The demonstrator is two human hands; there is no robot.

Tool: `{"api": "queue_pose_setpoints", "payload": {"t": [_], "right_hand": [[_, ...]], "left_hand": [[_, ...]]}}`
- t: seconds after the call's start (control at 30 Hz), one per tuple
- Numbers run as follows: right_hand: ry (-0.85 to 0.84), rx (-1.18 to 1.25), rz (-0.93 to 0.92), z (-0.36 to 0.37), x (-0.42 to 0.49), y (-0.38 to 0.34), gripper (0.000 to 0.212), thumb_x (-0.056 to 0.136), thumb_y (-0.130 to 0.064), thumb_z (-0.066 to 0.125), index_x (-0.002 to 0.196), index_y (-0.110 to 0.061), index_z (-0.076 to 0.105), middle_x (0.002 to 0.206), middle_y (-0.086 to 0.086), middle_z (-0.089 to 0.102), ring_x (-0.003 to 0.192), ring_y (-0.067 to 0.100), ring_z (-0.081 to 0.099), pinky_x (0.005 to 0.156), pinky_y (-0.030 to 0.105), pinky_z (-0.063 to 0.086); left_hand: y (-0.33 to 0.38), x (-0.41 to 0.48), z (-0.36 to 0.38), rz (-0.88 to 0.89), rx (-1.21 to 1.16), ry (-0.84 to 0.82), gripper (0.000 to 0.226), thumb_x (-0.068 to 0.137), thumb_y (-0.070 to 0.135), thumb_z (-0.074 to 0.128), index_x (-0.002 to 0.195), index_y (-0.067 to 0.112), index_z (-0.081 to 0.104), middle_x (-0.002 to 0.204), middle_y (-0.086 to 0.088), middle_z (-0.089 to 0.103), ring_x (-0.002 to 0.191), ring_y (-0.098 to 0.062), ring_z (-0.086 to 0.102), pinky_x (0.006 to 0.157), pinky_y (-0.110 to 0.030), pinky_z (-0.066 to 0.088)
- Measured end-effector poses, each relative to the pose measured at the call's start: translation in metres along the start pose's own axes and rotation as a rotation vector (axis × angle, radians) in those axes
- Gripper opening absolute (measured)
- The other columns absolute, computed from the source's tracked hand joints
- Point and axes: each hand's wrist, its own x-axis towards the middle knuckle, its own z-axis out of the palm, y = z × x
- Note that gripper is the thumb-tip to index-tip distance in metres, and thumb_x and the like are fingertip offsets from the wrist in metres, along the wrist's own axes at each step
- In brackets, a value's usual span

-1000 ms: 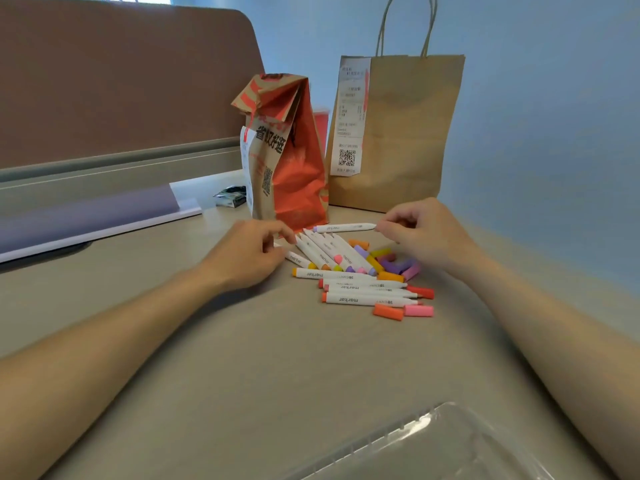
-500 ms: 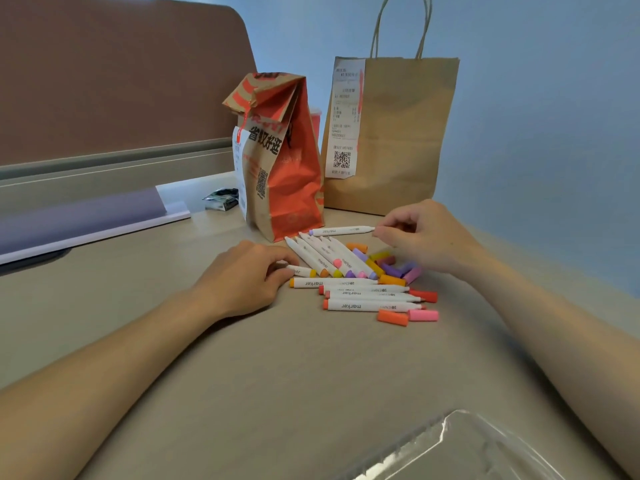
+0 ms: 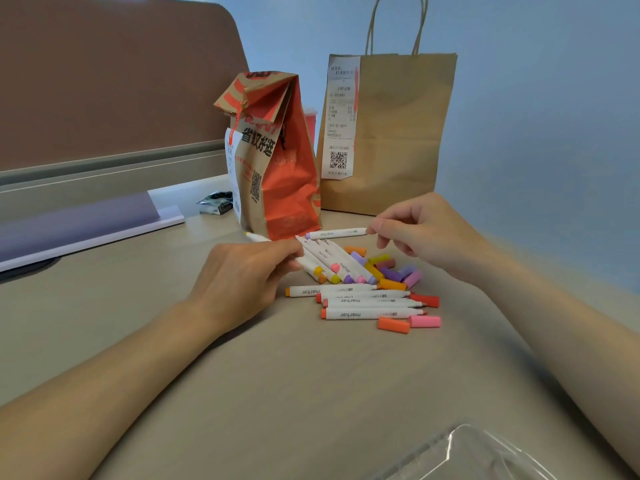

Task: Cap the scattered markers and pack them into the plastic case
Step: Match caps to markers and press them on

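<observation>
A white marker with a purple end (image 3: 337,233) lies level at the far edge of the pile, pinched at its right tip between the thumb and forefinger of the right hand (image 3: 426,237); the other fingers are loosely curled. Whether this marker clears the table cannot be told.

The left hand (image 3: 242,282) has its fingers curled round a white marker with a yellow tip (image 3: 256,236), which pokes out beyond the knuckles towards the far left.

Between the two hands, the loose markers are scattered on the beige table (image 3: 311,393). A slanted group of white markers (image 3: 332,261) lies side by side with their coloured ends towards the camera. Just in front of it, four more white markers (image 3: 356,303) lie in a row across the table, uncapped.

Loose caps sit to the right of the pile: an orange cap (image 3: 393,324) touching a pink cap (image 3: 424,321), a red cap (image 3: 425,300) just behind them, and purple caps (image 3: 398,273) further back among yellow and orange ones.

The clear plastic case (image 3: 464,452) lies at the near right edge, well apart from the markers and partly out of view.

Behind the pile stand an orange and brown printed paper bag (image 3: 277,161) and a brown kraft paper bag (image 3: 398,133) with twisted handles and a white receipt (image 3: 341,116) on its front. A small dark packet (image 3: 216,202) lies to the left, beside a lilac board (image 3: 76,223) under a brown partition (image 3: 104,81).
</observation>
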Motion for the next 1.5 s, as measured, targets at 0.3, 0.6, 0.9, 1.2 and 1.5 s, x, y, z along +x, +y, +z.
{"api": "queue_pose_setpoints", "payload": {"t": [0.3,0.6,0.9,1.2,1.5], "right_hand": [[-0.329,0.422,0.094,0.028,-0.014,-0.015,0.022,0.098,-0.023,0.057,0.101,-0.007,0.073,0.095,0.015,0.072,0.065,0.022,0.068,0.063,0.029,0.058],[-0.368,0.484,0.063,0.038,-0.018,-0.016,0.017,0.094,-0.017,0.063,0.098,-0.004,0.074,0.088,0.023,0.071,0.077,0.027,0.068,0.058,0.027,0.058],[0.031,0.431,0.171,-0.035,0.006,0.016,0.015,0.093,-0.019,0.065,0.092,-0.005,0.072,0.075,0.007,0.071,0.063,0.016,0.065,0.056,0.024,0.052],[0.023,0.261,0.279,-0.037,0.013,0.033,0.014,0.093,-0.022,0.066,0.09,-0.011,0.074,0.08,0.008,0.071,0.067,0.019,0.065,0.062,0.029,0.054],[0.034,0.262,0.288,-0.041,0.017,0.038,0.016,0.093,-0.021,0.064,0.092,-0.009,0.075,0.083,0.009,0.07,0.069,0.02,0.063,0.06,0.028,0.052]], "left_hand": [[0.019,0.007,-0.005,0.219,-0.146,0.017,0.017,0.1,0.024,0.047,0.114,0.023,0.055,0.095,0.001,0.075,0.08,-0.019,0.069,0.064,-0.032,0.055],[0.027,0.015,-0.001,0.248,-0.281,-0.147,0.027,0.088,0.008,0.063,0.114,0.013,0.07,0.099,0.0,0.074,0.088,-0.018,0.066,0.072,-0.031,0.055],[0.02,0.043,0.002,-0.114,-0.186,-0.207,0.013,0.093,0.026,0.064,0.1,0.019,0.072,0.092,0.008,0.068,0.079,-0.005,0.057,0.071,-0.031,0.052],[0.047,0.098,0.047,-0.315,-0.224,-0.523,0.022,0.09,0.035,0.062,0.109,0.029,0.073,0.094,0.013,0.066,0.086,-0.003,0.057,0.08,-0.027,0.044],[0.059,0.113,0.068,-0.27,-0.127,-0.695,0.025,0.091,0.051,0.061,0.095,0.029,0.073,0.069,0.016,0.057,0.079,-0.012,0.056,0.071,-0.031,0.036]]}}
